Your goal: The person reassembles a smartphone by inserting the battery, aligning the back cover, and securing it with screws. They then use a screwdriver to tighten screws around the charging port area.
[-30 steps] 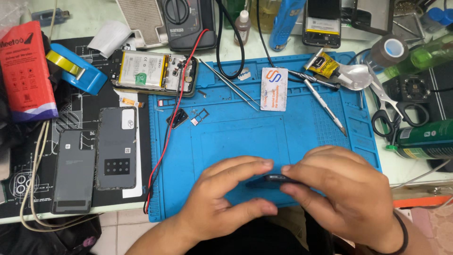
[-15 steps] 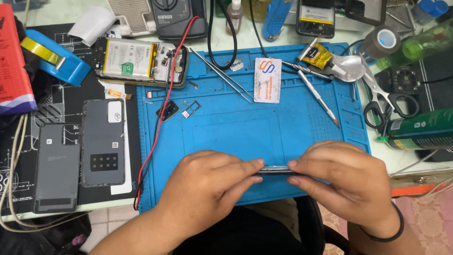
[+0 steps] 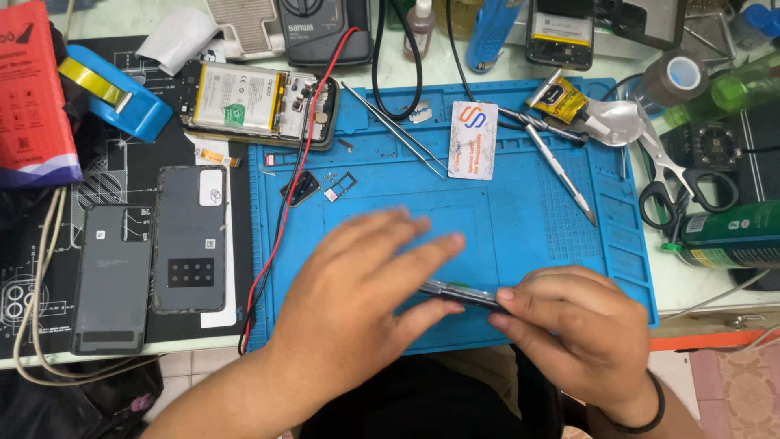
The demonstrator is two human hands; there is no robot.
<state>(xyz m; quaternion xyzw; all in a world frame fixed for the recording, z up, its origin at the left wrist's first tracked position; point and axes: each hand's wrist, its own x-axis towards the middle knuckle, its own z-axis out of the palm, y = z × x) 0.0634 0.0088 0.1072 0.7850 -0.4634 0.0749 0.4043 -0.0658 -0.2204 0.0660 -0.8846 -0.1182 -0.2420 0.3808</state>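
My right hand (image 3: pixel 581 329) pinches a thin dark phone (image 3: pixel 459 292), held edge-on just above the near edge of the blue work mat (image 3: pixel 520 219). My left hand (image 3: pixel 357 284) hovers over the mat with its fingers spread; the thumb rests by the phone's left end. Farther back on the mat lie a small dark part (image 3: pixel 300 189), a SIM tray (image 3: pixel 340 184), tweezers (image 3: pixel 393 128), a white card (image 3: pixel 474 140) and a screwdriver (image 3: pixel 559 171).
An opened phone with its battery showing (image 3: pixel 256 102) sits at the mat's back left corner. Two phone back covers (image 3: pixel 150 248) lie on the left, near a blue tape dispenser (image 3: pixel 114 91). Scissors (image 3: pixel 678 183), a green bottle (image 3: pixel 727 232) and a tape roll (image 3: pixel 674 77) crowd the right.
My left hand has let go of the phone and its fingers have spread apart. My right hand keeps its grip on the phone's right end.
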